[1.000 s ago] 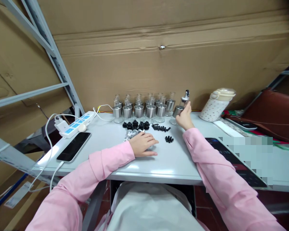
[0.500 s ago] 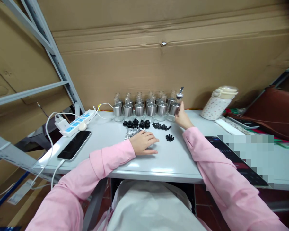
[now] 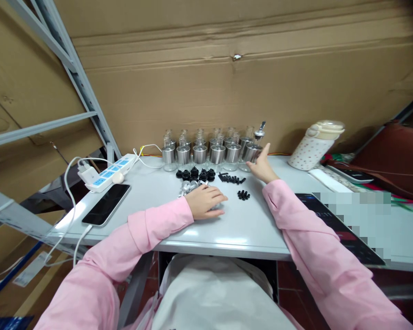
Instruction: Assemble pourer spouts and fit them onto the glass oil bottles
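My left hand lies palm down on the table with its fingers stretched out, beside a small heap of silver metal parts. At the right end of a row of bottles is my right hand, thumb and fingers spread apart. It is right at a glass bottle with a metal sleeve, which stands upright and carries a silver pourer in its neck. Several similar bottles without pourers stand in two rows to its left. In front of them lie black stoppers, short black tubes and little black caps.
A power strip with white cables and a phone are on the left. To the right are a dotted flask, a dark tablet and a brown bag. Cardboard walls off the back.
My right hand has loosened from around the bottle with the pourer, its fingers now spread. The left hand stays in place. The view has shifted slightly.
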Motion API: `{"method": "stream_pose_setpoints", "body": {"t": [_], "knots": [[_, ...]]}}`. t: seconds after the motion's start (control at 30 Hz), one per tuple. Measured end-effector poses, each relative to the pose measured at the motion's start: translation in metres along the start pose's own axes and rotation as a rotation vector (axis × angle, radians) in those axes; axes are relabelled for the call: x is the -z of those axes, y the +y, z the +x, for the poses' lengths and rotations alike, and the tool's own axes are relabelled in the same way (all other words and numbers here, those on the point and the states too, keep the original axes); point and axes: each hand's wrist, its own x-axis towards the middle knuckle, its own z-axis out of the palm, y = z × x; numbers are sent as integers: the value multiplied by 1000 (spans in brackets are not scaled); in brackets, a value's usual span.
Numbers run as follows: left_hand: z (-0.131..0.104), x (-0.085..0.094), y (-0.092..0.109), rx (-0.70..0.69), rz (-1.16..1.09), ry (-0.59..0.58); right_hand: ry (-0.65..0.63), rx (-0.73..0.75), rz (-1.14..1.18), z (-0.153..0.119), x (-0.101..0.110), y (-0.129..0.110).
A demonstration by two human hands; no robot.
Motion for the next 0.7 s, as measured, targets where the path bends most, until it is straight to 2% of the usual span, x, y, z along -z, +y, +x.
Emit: {"method": "stream_pose_setpoints", "body": {"t": [0.1, 0.2, 0.3, 0.4, 0.5, 0.63, 0.7], "knots": [[0, 1, 0, 16, 9, -2, 72, -113, -165, 0, 2, -21], [0, 0, -1, 41, 36, -26, 115, -86, -222, 0, 4, -40], [0, -1, -3, 45, 65, -47, 153, -50, -211, 0, 6, -50], [1, -3, -4, 30, 90, -4, 175, -69, -161, -1, 7, -55], [1, -2, -4, 9, 120, 117, 237, -133, -81, -1, 10, -64], [1, 2, -3, -41, 151, 398, 342, -151, 96, -1, 14, -82], [0, 5, -3, -101, 165, 530, 277, -179, 267, -3, 16, -93]]}}
